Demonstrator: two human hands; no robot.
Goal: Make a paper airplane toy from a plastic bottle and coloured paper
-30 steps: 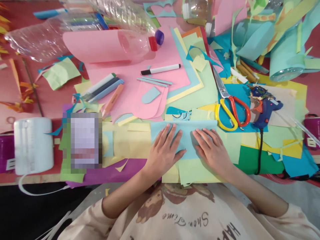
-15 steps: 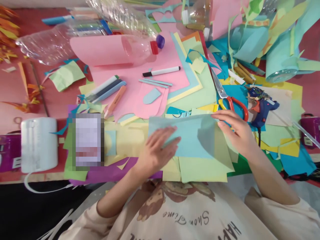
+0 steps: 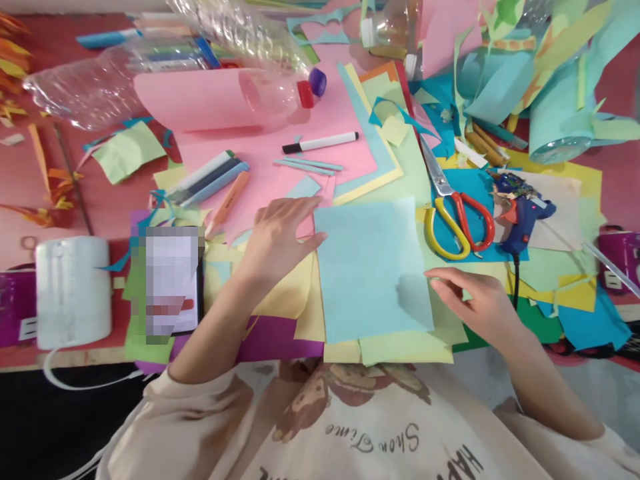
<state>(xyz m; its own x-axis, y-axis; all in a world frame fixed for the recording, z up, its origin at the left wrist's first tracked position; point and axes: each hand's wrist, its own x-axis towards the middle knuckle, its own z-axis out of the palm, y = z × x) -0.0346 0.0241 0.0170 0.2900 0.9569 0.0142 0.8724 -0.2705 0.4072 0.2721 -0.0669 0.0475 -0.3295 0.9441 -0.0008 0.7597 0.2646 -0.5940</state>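
Observation:
A light blue sheet of paper (image 3: 373, 267) lies flat before me on top of yellow and green sheets. My left hand (image 3: 285, 233) is at its upper left edge, thumb and fingers spread, the thumb tip by that edge. On the other side, my right hand (image 3: 473, 300) has its fingertips close to the right edge. Its fingers are slightly bent and the thumb stands apart; I cannot tell whether it touches the paper. Scissors (image 3: 457, 217) with one red and one yellow handle lie beyond my right hand. A small blue paper cutout (image 3: 303, 187) lies just past my left fingers.
A blue glue gun (image 3: 523, 223) with a cord rests right of the scissors. Several markers (image 3: 210, 180) and a plastic bottle (image 3: 275, 90) partly wrapped in pink paper lie behind my left hand. A phone (image 3: 173, 280) and a white device (image 3: 73, 290) are at left.
The blue paper has gone from a wide, short shape to a taller one lying flat. My left hand has moved up and left; my right hand has come down toward me.

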